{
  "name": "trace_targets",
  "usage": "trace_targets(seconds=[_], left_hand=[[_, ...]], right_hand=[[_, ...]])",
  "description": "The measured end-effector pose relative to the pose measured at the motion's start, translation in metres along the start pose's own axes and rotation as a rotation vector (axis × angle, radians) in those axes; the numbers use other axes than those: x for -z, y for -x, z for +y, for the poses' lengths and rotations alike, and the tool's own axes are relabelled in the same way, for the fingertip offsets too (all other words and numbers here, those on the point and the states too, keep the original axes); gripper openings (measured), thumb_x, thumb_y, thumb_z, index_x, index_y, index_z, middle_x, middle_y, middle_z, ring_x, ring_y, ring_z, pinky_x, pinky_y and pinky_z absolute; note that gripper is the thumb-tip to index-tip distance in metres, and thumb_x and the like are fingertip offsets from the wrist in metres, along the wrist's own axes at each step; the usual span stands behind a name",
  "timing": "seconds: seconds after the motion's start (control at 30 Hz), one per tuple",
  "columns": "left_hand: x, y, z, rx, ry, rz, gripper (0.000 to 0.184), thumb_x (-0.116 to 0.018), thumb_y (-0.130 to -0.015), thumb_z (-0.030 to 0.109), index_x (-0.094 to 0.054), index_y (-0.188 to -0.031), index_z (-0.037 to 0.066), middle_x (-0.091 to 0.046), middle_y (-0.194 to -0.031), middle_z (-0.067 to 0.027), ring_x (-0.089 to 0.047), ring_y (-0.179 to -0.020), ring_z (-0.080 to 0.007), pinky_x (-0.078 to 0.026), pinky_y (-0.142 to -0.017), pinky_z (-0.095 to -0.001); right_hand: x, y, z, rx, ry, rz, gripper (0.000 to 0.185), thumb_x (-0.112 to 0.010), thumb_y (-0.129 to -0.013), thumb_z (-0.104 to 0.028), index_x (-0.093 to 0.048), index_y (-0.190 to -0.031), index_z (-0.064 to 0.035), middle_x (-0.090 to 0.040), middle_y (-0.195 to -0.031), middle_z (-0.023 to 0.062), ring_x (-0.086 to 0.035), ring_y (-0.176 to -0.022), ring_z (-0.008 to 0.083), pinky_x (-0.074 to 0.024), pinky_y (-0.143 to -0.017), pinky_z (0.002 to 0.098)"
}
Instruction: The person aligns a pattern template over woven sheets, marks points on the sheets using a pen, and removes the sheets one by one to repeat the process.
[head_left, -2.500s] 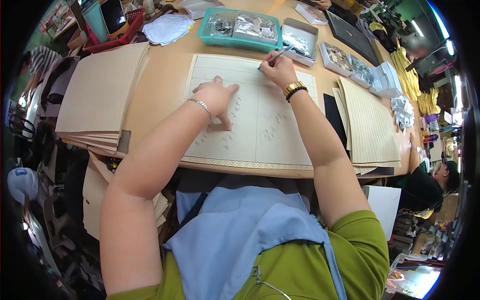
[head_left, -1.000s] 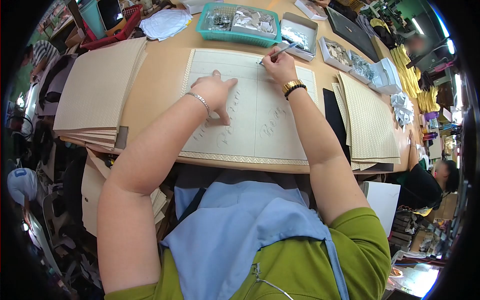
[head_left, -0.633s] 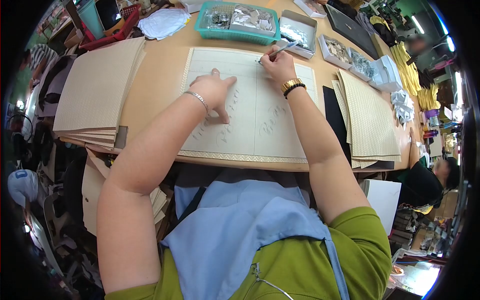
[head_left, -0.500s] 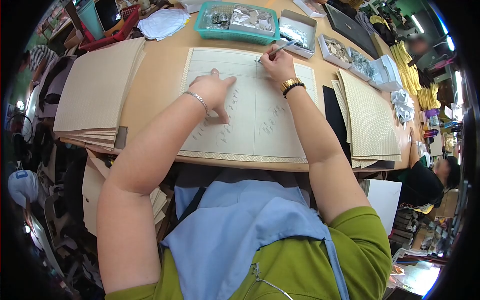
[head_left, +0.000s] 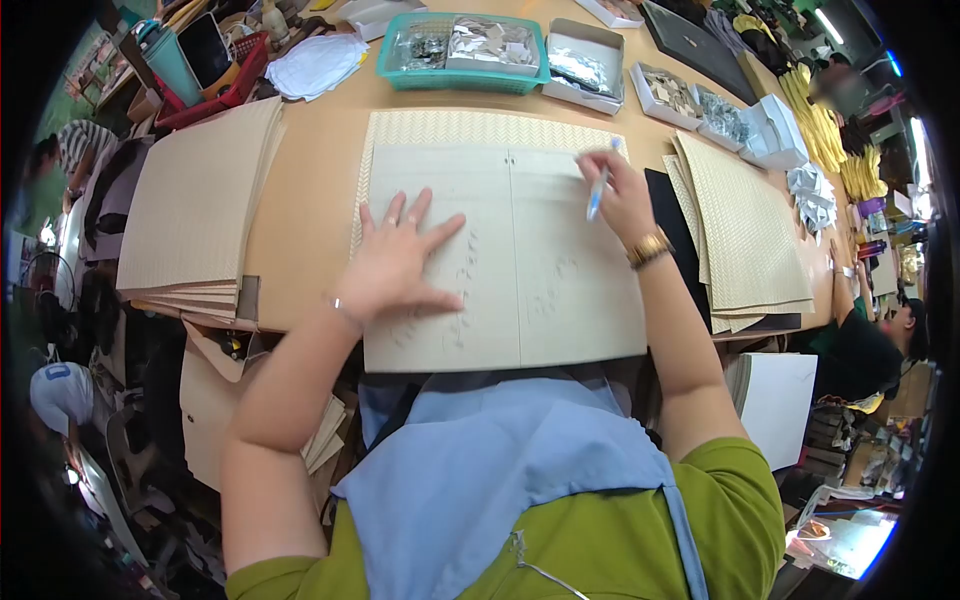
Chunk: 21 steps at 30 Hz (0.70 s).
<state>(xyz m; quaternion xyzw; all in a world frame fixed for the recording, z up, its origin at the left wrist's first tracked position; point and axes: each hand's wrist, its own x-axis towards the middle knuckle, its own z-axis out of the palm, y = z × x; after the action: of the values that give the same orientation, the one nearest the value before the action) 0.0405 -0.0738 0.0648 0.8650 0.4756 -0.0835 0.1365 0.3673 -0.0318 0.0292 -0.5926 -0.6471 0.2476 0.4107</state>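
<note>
Left hand (head_left: 395,262) on pale board (head_left: 510,255), near edge beyond the table (head_left: 300,200).

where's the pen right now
In the head view, the pen is in the person's right hand, over the upper right part of the pale marked board, left of the black sheet.

Two stacks of cream, woven-textured rectangular sheets (head_left: 200,195) are flanking one pale rectangular board (head_left: 570,310) along the tan wooden bench's (head_left: 312,150) near edge. One slim blue-and-white pen (head_left: 597,193) is hovering above it. Toward the far edge, one turquoise plastic basket (head_left: 460,80) is standing; toward the far-left corner, one red plastic basket (head_left: 222,97).
</note>
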Motion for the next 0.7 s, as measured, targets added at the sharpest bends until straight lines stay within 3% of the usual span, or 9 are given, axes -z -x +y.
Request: trace_targets(seconds=[0.1,0.2,0.3,0.33,0.37,0.47,0.57,0.67,0.7], left_hand=[[-0.018,0.025,0.002,0.017,0.129,0.109,0.103,-0.071,-0.063,0.072,-0.036,-0.148,0.026,-0.020,-0.157,-0.0213,-0.015,-0.144,-0.0452,-0.011,-0.110,-0.0693],[-0.043,0.031,-0.009,0.189,0.296,0.309,0.090,-0.067,-0.074,0.065,-0.040,-0.146,0.019,-0.022,-0.156,-0.0215,-0.017,-0.145,-0.0415,-0.010,-0.112,-0.0656],[-0.057,0.028,-0.021,0.308,0.404,0.473,0.078,-0.065,-0.083,0.056,-0.042,-0.144,0.013,-0.029,-0.152,-0.0223,-0.021,-0.144,-0.0384,-0.010,-0.113,-0.0634],[-0.054,0.029,-0.018,0.303,0.418,0.484,0.075,-0.065,-0.084,0.052,-0.042,-0.143,0.012,-0.032,-0.151,-0.0227,-0.023,-0.144,-0.0380,-0.009,-0.113,-0.0633],[-0.050,0.028,-0.016,0.301,0.431,0.498,0.072,-0.066,-0.085,0.048,-0.042,-0.143,0.011,-0.035,-0.149,-0.0230,-0.024,-0.143,-0.0377,-0.008,-0.113,-0.0633],[-0.042,0.026,-0.014,0.326,0.421,0.529,0.067,-0.068,-0.087,0.035,-0.042,-0.141,0.005,-0.042,-0.145,-0.0204,-0.034,-0.139,-0.0332,-0.018,-0.114,-0.0573],[-0.068,0.018,-0.038,0.160,1.194,0.812,0.057,-0.065,-0.091,0.021,-0.043,-0.139,-0.001,-0.045,-0.143,-0.0165,-0.040,-0.134,-0.0252,-0.030,-0.112,-0.0446],[-0.057,0.023,-0.038,0.179,1.417,0.869,0.049,-0.059,-0.094,0.013,-0.043,-0.137,-0.004,-0.045,-0.142,-0.0138,-0.047,-0.127,-0.0186,-0.039,-0.106,-0.0327],[-0.054,0.024,-0.039,0.199,1.535,0.768,0.048,-0.059,-0.094,0.011,-0.043,-0.137,-0.003,-0.046,-0.142,-0.0138,-0.048,-0.125,-0.0186,-0.040,-0.105,-0.0325]], right_hand=[[0.034,0.057,0.010,0.140,0.373,0.013,0.039,-0.075,-0.083,-0.019,-0.061,-0.116,-0.0053,-0.068,-0.107,0.0130,-0.063,-0.102,0.0269,-0.0500,-0.086,0.0334],[0.050,0.097,0.008,0.030,0.451,-0.016,0.037,-0.077,-0.080,-0.020,-0.062,-0.111,-0.0057,-0.061,-0.125,0.0175,-0.056,-0.117,0.0316,-0.0422,-0.099,0.0402],[0.046,0.117,0.010,-0.023,0.508,0.019,0.035,-0.076,-0.081,-0.022,-0.063,-0.111,-0.0081,-0.061,-0.127,0.0179,-0.050,-0.124,0.0357,-0.0288,-0.109,0.0570],[0.044,0.119,0.009,-0.049,0.468,0.011,0.033,-0.075,-0.081,-0.024,-0.063,-0.109,-0.0085,-0.056,-0.134,0.0192,-0.049,-0.127,0.0350,-0.0175,-0.109,0.0666],[0.042,0.120,0.008,-0.047,0.486,0.016,0.033,-0.075,-0.082,-0.024,-0.063,-0.109,-0.0086,-0.057,-0.133,0.0191,-0.048,-0.128,0.0349,-0.0177,-0.109,0.0670],[0.039,0.120,0.008,-0.035,0.516,0.031,0.034,-0.074,-0.082,-0.025,-0.063,-0.109,-0.0087,-0.057,-0.132,0.0189,-0.048,-0.129,0.0346,-0.0178,-0.108,0.0686],[0.038,0.121,0.011,-0.037,0.502,0.032,0.035,-0.074,-0.081,-0.026,-0.063,-0.110,-0.0086,-0.058,-0.132,0.0189,-0.047,-0.130,0.0341,-0.0170,-0.107,0.0698],[0.037,0.121,0.008,-0.051,0.478,0.023,0.035,-0.074,-0.082,-0.027,-0.064,-0.110,-0.0087,-0.058,-0.131,0.0179,-0.046,-0.131,0.0336,-0.0170,-0.108,0.0693],[0.037,0.121,0.007,-0.051,0.484,0.023,0.035,-0.074,-0.082,-0.027,-0.064,-0.110,-0.0088,-0.059,-0.131,0.0169,-0.046,-0.131,0.0334,-0.0169,-0.108,0.0690]])
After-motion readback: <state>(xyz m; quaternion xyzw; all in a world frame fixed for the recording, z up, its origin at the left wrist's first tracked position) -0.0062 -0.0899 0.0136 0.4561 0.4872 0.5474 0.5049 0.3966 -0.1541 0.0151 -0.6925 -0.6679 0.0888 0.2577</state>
